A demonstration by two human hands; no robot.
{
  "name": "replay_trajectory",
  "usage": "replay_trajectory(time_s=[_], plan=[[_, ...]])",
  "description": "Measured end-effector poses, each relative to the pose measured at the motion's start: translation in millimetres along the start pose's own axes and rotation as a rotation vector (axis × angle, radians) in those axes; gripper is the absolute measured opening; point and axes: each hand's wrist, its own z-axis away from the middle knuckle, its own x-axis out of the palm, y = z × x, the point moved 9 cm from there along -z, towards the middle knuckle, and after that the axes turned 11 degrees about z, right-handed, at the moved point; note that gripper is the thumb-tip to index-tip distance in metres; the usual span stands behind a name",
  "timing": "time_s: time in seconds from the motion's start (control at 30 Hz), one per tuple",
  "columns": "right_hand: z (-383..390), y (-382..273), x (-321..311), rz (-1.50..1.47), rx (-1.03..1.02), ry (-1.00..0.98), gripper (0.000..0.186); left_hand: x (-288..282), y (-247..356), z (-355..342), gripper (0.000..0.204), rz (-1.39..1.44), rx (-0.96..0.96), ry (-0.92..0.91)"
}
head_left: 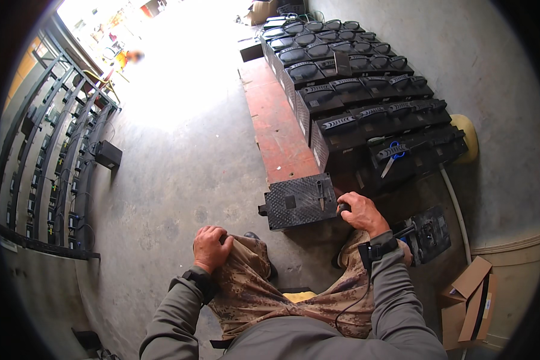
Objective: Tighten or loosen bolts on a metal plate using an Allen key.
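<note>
Before me a black textured box [291, 201] sits at the near end of a red board [273, 132], with a slim pointed metal tool [321, 196] lying on its top. Just right of the box, my right hand [363, 211] is closed on a black-and-orange tool [343, 208], mostly hidden by my fingers. My left hand [212, 246] rests on my left knee, its fingers curled over the camouflage trouser cloth. A dark device with blue parts [431, 234] lies on the floor beyond my right wrist.
Rows of black handled cases [351, 108] stand at right, bearing blue scissors [392, 157]. A yellow container [465, 138] and pale pipe [459, 204] are behind; cardboard [468, 279] lies lower right. Left are a metal rack [48, 156] and black box [108, 154].
</note>
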Motion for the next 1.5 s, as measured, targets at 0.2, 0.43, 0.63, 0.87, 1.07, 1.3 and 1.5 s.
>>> replay_trajectory(time_s=[0.2,0.43,0.63,0.87,1.07,1.3,1.5], plan=[[1.1,-4.9,-10.0,0.042,0.070,-0.016,0.034,-0.9,-0.5,0.0,0.022,-0.018,0.010,0.000],[-1.1,0.1,-7.3,0.075,0.111,0.006,0.036,1.2,-4.2,2.2,0.022,-0.002,-0.002,0.013],[0.0,-2.8,-7.6,0.042,0.028,0.032,0.035,-2.8,3.6,-1.0,0.022,-0.007,0.022,0.014],[-0.2,-4.1,-10.1,0.077,0.112,-0.019,0.034,-0.8,-1.9,2.8,0.023,-0.013,0.027,0.009],[2.1,2.5,-4.2,0.068,0.051,-0.004,0.035,0.5,-0.3,1.6,0.022,0.001,0.011,0.007],[2.5,0.4,-10.8,0.074,0.091,0.014,0.036,-0.4,0.9,-0.7,0.021,-0.005,0.035,0.012],[-2.5,2.5,-6.3,0.158,0.142,-0.021,0.037,-6.6,0.3,2.2,0.020,-0.008,0.030,0.031]])
